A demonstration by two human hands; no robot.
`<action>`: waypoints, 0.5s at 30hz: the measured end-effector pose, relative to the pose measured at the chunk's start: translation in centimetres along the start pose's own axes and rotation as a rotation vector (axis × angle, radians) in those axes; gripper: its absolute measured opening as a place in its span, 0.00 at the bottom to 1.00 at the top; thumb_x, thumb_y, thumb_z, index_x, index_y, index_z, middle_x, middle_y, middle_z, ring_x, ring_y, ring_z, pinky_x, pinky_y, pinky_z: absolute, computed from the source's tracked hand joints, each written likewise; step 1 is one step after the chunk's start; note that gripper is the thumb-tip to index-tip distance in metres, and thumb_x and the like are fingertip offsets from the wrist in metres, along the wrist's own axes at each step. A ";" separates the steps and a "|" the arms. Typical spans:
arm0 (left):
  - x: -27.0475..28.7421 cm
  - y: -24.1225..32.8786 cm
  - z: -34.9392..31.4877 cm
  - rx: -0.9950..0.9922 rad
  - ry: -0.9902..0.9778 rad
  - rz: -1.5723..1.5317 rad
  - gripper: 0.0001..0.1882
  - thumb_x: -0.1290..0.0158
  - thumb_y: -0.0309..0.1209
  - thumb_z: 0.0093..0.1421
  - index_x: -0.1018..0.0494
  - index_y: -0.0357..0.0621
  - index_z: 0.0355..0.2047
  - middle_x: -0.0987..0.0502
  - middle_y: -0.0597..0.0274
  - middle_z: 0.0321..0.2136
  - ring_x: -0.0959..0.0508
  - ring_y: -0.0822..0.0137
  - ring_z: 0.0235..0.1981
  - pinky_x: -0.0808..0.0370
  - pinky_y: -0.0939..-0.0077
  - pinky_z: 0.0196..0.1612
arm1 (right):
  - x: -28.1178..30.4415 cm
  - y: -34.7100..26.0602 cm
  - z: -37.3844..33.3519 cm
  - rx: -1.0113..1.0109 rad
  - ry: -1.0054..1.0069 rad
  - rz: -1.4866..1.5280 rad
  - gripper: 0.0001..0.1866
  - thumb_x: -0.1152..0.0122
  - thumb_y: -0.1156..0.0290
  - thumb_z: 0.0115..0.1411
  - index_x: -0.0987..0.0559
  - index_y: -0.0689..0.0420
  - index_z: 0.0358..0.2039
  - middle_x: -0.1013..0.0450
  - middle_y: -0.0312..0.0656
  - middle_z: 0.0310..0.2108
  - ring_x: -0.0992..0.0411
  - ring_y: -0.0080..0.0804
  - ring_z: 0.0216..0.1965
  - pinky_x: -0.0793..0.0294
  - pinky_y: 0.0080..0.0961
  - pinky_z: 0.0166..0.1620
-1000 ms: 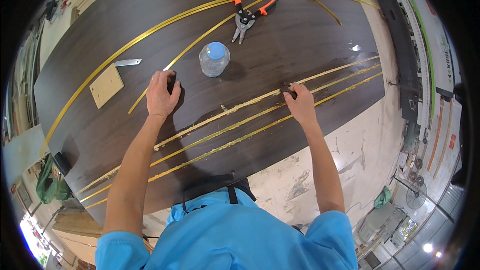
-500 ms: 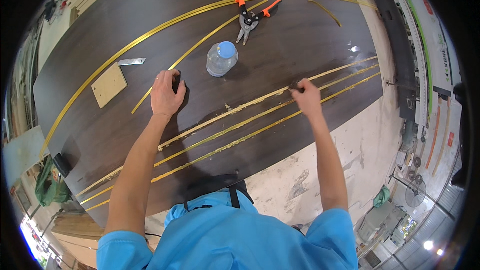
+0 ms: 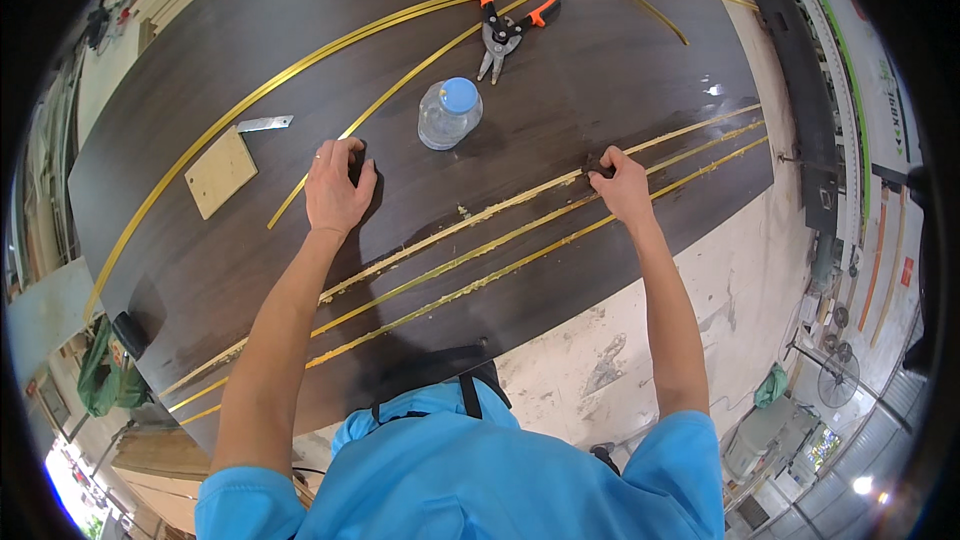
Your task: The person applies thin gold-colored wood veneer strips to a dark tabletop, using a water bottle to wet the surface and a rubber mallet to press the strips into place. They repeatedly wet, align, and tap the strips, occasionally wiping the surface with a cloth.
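Observation:
A large dark brown panel (image 3: 540, 300) lies in front of me. Across its near part run three yellowish strips (image 3: 470, 258) with rough, crumbly residue along their edges. My right hand (image 3: 625, 185) is closed in a pinch at the farthest of these strips; a small dark piece (image 3: 594, 166) shows at its fingertips, too small to name. My left hand (image 3: 338, 188) rests on the panel, thumb apart from the fingers, beside a loose gold strip (image 3: 400, 86); dark shadow fills the gap. A clear bottle (image 3: 447, 126) with a blue cap stands between and beyond my hands.
Orange-handled snips (image 3: 499, 35) lie open beyond the bottle. A wooden block (image 3: 221, 176) and a blade (image 3: 264, 124) lie at the left. Long gold strips (image 3: 330, 48) curve across the far side, with a short gold piece (image 3: 655, 17) at the right. Stained flooring (image 3: 600, 360) borders the near edge.
My right hand has shifted slightly, staying at the farthest strip, and its fingers are angled a little differently. My left hand stays in place on the panel. The whole view has moved slightly.

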State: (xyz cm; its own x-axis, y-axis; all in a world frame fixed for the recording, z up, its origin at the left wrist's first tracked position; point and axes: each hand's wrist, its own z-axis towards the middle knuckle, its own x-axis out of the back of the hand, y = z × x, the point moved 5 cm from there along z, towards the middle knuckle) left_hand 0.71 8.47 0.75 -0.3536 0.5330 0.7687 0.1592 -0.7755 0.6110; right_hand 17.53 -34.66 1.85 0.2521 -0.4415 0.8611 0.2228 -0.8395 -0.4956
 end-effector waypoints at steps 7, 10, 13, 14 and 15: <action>0.1 -0.1 -0.2 0.021 -0.005 -0.029 0.13 0.37 0.32 0.59 0.25 0.46 0.43 0.26 0.58 0.33 0.23 0.55 0.37 0.25 0.58 0.41 | 2.0 -0.2 0.3 -0.025 0.057 -0.057 0.13 0.31 0.71 0.56 0.28 0.62 0.35 0.26 0.55 0.29 0.27 0.56 0.33 0.27 0.43 0.41; 0.0 -0.2 -0.3 0.039 -0.022 -0.006 0.13 0.37 0.32 0.59 0.25 0.46 0.43 0.26 0.58 0.33 0.23 0.55 0.37 0.25 0.58 0.42 | 3.2 0.0 -0.1 -0.172 0.134 -0.095 0.13 0.33 0.72 0.57 0.29 0.62 0.34 0.25 0.55 0.31 0.25 0.58 0.36 0.26 0.44 0.42; 0.1 -0.1 -0.2 0.020 -0.012 0.003 0.13 0.38 0.32 0.59 0.25 0.46 0.44 0.26 0.58 0.34 0.23 0.55 0.38 0.25 0.58 0.42 | 1.4 -1.4 -0.3 0.013 -0.116 0.002 0.13 0.33 0.72 0.56 0.29 0.62 0.34 0.25 0.56 0.31 0.25 0.59 0.36 0.26 0.44 0.42; 0.1 -0.1 -0.1 0.014 -0.011 -0.003 0.13 0.38 0.32 0.59 0.25 0.46 0.44 0.26 0.58 0.34 0.23 0.55 0.38 0.25 0.58 0.42 | 1.0 -1.4 -0.2 -0.008 -0.147 -0.028 0.12 0.33 0.72 0.56 0.28 0.62 0.34 0.25 0.57 0.29 0.25 0.60 0.35 0.26 0.44 0.41; 0.0 -0.1 -0.1 0.008 -0.013 -0.016 0.13 0.38 0.32 0.59 0.25 0.46 0.44 0.26 0.58 0.34 0.23 0.55 0.38 0.25 0.58 0.42 | 1.3 -1.3 -0.3 -0.027 -0.047 -0.038 0.12 0.33 0.72 0.56 0.28 0.62 0.33 0.25 0.57 0.30 0.25 0.60 0.35 0.26 0.44 0.41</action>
State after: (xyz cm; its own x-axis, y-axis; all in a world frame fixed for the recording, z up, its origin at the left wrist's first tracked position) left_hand 0.60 8.56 0.67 -0.3442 0.5495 0.7613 0.1612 -0.7642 0.6245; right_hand 17.31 -34.21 3.61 0.2883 -0.3943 0.8726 0.2078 -0.8638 -0.4590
